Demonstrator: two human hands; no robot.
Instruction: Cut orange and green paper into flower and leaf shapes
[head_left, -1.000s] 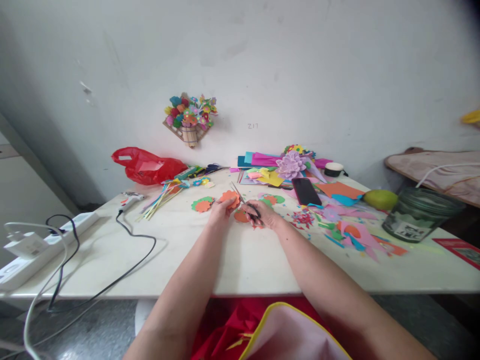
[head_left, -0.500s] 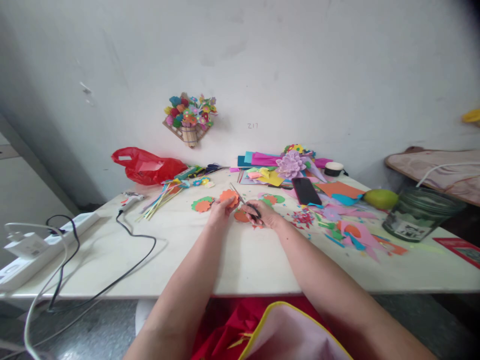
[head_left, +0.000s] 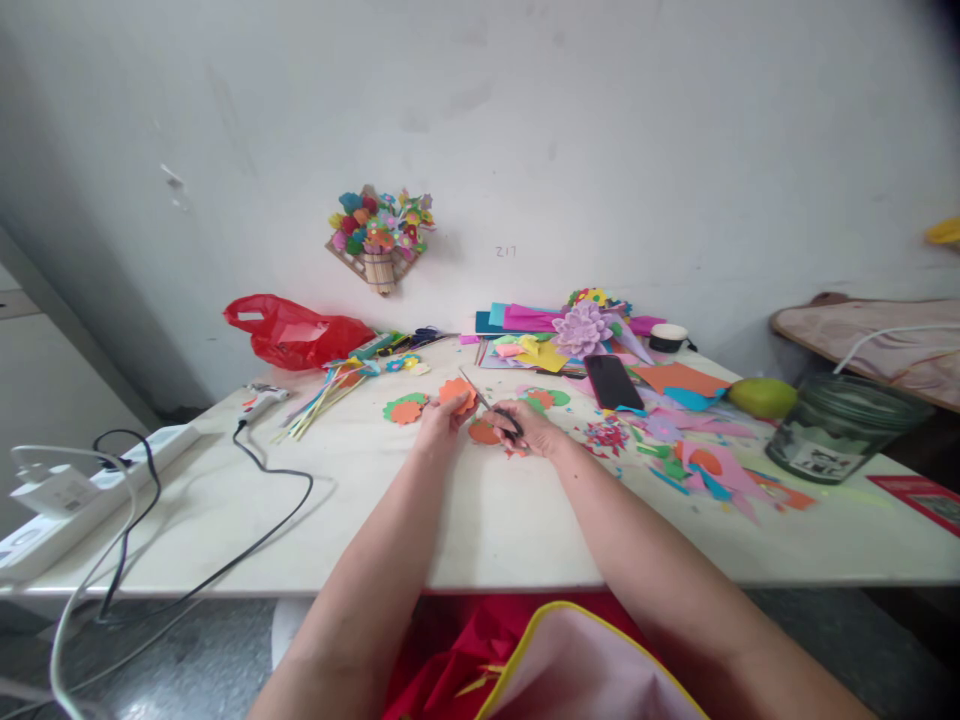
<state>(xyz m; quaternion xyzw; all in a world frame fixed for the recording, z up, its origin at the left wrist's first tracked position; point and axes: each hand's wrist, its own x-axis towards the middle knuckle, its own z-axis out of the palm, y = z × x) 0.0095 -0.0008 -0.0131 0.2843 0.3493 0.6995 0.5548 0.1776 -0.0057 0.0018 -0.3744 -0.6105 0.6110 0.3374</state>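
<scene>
My left hand (head_left: 445, 418) pinches an orange scallop-edged flower cutout (head_left: 457, 395) above the table. In my right hand (head_left: 527, 428) is a pair of scissors (head_left: 511, 420) with dark handles, its blades pointing up and left along the cutout's right edge. Under and between my hands lies another orange piece (head_left: 482, 432), partly hidden. To the left, an orange cutout (head_left: 407, 411) overlaps a green one (head_left: 391, 407). Green and orange cutouts (head_left: 551, 398) lie just beyond my right hand.
Red and blue snippets (head_left: 606, 436) and coloured scraps (head_left: 705, 465) spread at right, near a phone (head_left: 613, 382), a green mango-like fruit (head_left: 761, 397) and a glass jar (head_left: 836, 430). At left are a glue gun (head_left: 262, 402), its cable, a power strip (head_left: 97, 500) and a red bag (head_left: 296, 335).
Almost nothing differs. Both hands stay in place, with the cutout and the scissors held as before.
</scene>
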